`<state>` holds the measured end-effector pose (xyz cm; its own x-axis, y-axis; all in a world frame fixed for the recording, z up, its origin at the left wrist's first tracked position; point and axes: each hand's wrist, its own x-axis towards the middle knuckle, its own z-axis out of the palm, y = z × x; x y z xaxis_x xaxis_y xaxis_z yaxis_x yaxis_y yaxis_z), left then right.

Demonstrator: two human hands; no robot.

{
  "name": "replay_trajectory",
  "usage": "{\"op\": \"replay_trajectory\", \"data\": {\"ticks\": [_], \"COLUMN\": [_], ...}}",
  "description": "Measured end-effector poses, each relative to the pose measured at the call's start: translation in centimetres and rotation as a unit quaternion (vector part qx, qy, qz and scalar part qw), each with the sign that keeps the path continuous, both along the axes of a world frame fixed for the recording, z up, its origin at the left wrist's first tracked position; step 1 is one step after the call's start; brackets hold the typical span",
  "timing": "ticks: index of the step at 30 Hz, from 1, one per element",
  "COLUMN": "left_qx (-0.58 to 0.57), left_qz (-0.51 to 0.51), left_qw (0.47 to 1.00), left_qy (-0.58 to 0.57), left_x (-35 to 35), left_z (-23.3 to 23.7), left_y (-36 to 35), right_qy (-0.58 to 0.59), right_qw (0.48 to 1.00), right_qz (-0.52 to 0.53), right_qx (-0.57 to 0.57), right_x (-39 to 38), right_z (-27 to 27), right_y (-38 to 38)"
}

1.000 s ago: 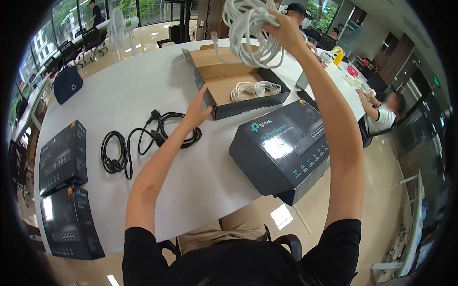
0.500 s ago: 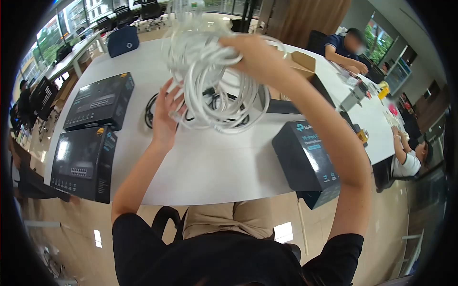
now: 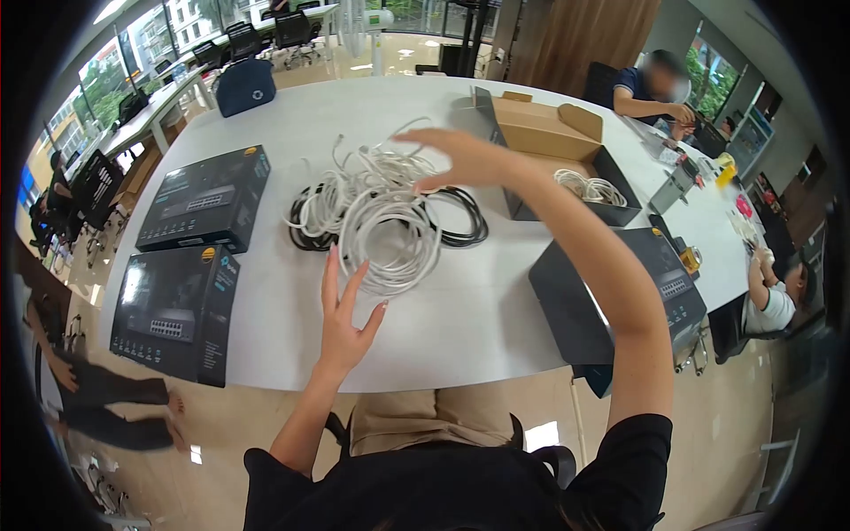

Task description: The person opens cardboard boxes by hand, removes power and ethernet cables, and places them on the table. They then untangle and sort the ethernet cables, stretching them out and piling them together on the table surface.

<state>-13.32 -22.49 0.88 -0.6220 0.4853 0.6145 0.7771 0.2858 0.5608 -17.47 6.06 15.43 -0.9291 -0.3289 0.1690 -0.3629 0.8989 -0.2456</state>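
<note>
Beyond the white table (image 3: 478,327), office chairs (image 3: 292,31) are standing near windows. White cables (image 3: 376,199) are lying in a loose heap left of the open box (image 3: 544,121), partly covering black cables (image 3: 471,238). Also left of that box, the left hand (image 3: 343,332) is spreading its fingers, and the right hand (image 3: 456,159) is curving open, thumb apart from fingers; whether either is touching a strand is not showing clearly. Because coils are overlapping untied-looking, any pull could be dragging neighbours along, tightening knots or snagging loose ends among the black loops.
</note>
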Motion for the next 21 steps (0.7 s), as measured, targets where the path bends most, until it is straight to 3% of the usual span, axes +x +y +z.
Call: {"op": "replay_trajectory", "data": {"ticks": [1,3,5,9,11,12,13,14,15,16,21], "left_qx": [0.006,0.007,-0.006,0.024,0.024,0.025,0.025,0.024,0.023,0.023,0.007], "left_qz": [-0.01,-0.01,0.015,0.032,0.037,0.038,0.043,0.045,0.043,0.05,0.069], "left_qw": [1.0,0.999,0.999,0.998,0.998,0.998,0.998,0.998,0.998,0.997,0.995], "left_qy": [-0.02,-0.044,-0.046,-0.043,-0.049,-0.048,-0.049,-0.047,-0.045,-0.05,-0.069], "left_x": [-0.1,-0.2,-0.3,-0.6,-0.6,-0.7,-0.7,-0.6,-0.7,-0.9,-0.8], "left_z": [-0.5,-1.1,-0.9,-1.0,-0.9,-0.8,-0.8,-0.8,-0.8,-0.9,-1.0], "left_y": [0.1,0.1,-0.4,-0.6,-0.6,-0.5,-0.5,-0.6,-0.5,-0.3,-0.1], "right_qy": [-0.01,0.009,-0.014,-0.035,-0.103,-0.077,-0.118,-0.244,-0.233,-0.155,-0.174], "right_qw": [0.998,0.996,0.977,0.927,0.843,0.801,0.787,0.83,0.817,0.792,0.797], "right_qz": [0.004,-0.07,-0.211,-0.348,-0.502,-0.585,-0.599,-0.487,-0.512,-0.578,-0.574], "right_qx": [-0.056,-0.049,-0.036,0.133,0.161,0.1,0.086,0.123,0.128,0.118,0.079], "right_x": [0.3,2.0,3.2,4.5,6.7,8.1,8.5,8.4,7.7,8.2,7.9], "right_z": [0.8,1.8,1.2,-6.4,-10.5,-11.7,-12.2,-11.8,-14.8,-13.9,-14.2], "right_y": [2.4,7.4,13.6,28.9,32.7,31.7,31.6,32.1,35.5,32.9,33.2]}}
